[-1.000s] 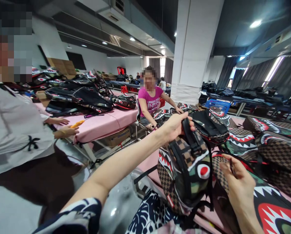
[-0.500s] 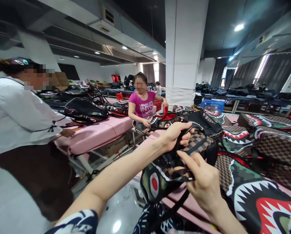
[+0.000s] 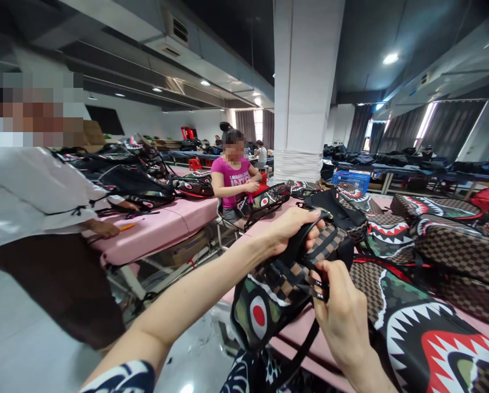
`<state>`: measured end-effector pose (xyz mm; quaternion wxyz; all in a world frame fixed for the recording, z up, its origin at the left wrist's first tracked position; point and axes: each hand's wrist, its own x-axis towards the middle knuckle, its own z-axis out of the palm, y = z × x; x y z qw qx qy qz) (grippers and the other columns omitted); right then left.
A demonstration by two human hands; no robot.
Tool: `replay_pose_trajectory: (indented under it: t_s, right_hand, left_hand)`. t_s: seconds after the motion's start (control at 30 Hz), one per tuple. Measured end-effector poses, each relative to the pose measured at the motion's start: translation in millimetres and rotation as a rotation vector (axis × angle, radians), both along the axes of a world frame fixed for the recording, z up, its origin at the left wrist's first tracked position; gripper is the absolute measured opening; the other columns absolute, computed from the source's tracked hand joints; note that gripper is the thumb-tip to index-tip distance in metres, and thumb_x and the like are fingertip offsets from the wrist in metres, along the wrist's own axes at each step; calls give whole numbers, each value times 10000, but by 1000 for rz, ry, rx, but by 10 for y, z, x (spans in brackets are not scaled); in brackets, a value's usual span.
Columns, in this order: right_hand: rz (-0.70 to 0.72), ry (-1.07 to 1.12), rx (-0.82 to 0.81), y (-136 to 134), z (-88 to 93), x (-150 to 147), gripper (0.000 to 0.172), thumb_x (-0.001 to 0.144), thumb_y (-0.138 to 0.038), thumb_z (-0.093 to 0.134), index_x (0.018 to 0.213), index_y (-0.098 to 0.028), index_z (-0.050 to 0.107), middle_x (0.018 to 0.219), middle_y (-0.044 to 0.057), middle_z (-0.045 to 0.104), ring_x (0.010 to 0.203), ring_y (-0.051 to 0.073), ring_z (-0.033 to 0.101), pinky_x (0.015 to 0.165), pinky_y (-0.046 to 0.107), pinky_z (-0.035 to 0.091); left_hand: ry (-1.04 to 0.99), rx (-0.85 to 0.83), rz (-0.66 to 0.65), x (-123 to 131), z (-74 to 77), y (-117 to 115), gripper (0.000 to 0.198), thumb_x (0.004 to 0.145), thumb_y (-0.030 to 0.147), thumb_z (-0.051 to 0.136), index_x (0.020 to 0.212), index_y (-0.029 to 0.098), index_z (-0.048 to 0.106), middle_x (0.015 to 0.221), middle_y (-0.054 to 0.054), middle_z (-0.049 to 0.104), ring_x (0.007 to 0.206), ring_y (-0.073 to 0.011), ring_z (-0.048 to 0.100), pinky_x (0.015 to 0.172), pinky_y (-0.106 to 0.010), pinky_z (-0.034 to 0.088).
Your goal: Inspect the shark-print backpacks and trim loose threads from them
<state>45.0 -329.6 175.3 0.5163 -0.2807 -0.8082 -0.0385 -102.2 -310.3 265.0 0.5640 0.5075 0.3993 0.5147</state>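
"Brown check and camouflage on the backpack (image 3: 283,295), head view. Position?"

"Tilted over the near edge of the pink worktop (image 3: 320,353), between both hands."

"Left hand (image 3: 297,232)?"

"Clamped on black webbing (image 3: 298,246) at the backpack's top, fingers curled round."

"Right hand (image 3: 339,303)?"

"Thumb and fingers together on a black strap (image 3: 317,286), pale marks on it."

"Neighbours?"

"Large shark-mouth bag (image 3: 424,333) lying just right of that hand; more checked bags (image 3: 461,240) beyond. Across, a person in a magenta shirt (image 3: 233,177), camouflage bag (image 3: 269,200) close by."

"Far left?"

"Co-worker in a white top (image 3: 35,191), orange object (image 3: 127,226) in one hand; face blurred."
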Motion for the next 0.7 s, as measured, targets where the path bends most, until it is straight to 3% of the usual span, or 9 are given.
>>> replay_pose_trajectory:
  t_s: [0.23, 0.4, 0.6, 0.7]
  right_hand:
    - [78, 51, 133, -7, -30, -45, 168, 884, -144, 432, 1025, -139, 522, 796, 52, 603, 651, 112, 600, 547, 190, 445]
    - [4, 22, 296, 16, -46, 27, 100, 866, -122, 488, 931, -147, 559, 749, 38, 608, 620, 100, 574, 574, 198, 407]
    - [147, 60, 149, -42, -54, 19, 84, 866, -134, 474, 835, -146, 551, 643, 1, 552, 545, 78, 537, 533, 169, 403]
    - [85, 79, 162, -53, -66, 48, 87, 850, -143, 487, 804, -158, 559, 631, -5, 571, 520, 86, 543, 521, 188, 392]
  left_hand:
    - [-28, -4, 13, -8, -1, -51, 257, 802, 344, 548, 713, 103, 537, 451, 39, 468, 356, -77, 460, 394, -182, 356]
    - [-46, -38, -17, -21, -7, -108, 248, 822, 326, 517, 716, 103, 535, 450, 34, 478, 357, -80, 468, 389, -179, 351]
    - [-19, 27, 2, -29, -51, -182, 310, 780, 404, 577, 731, 99, 547, 455, 41, 471, 354, -70, 453, 388, -174, 337]
    - [-23, 6, -59, -81, -65, -207, 307, 797, 401, 558, 760, 96, 555, 459, 48, 460, 343, -55, 422, 372, -160, 304]
